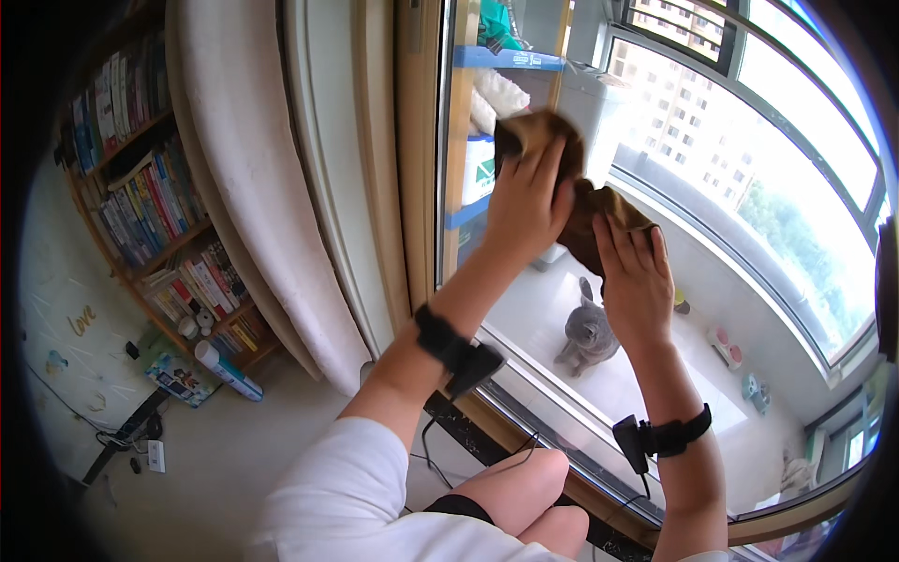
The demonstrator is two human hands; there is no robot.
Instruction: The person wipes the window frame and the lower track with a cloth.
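A brown cloth [586,221] is spread bunched under both my hands, against the glass pane of a sliding door [520,309]. My left hand [527,200] presses flat on its upper left part, fingers pointing up, with some of the cloth folded above the fingertips. Lower and to the right, my right hand [635,284] lies flat on the cloth's other end, its fingers over the edge. Between the hands the cloth is crumpled. Black straps with small devices and cables are on both forearms.
Behind the glass, a grey cat [590,330] sits on the balcony floor, near pet bowls [725,347] and a shelving rack [469,57]. Curtains [246,175] hang left of the door frame. Beyond them stand a full bookcase [158,261] and a cylindrical container [228,370]. Cables lie near my knees.
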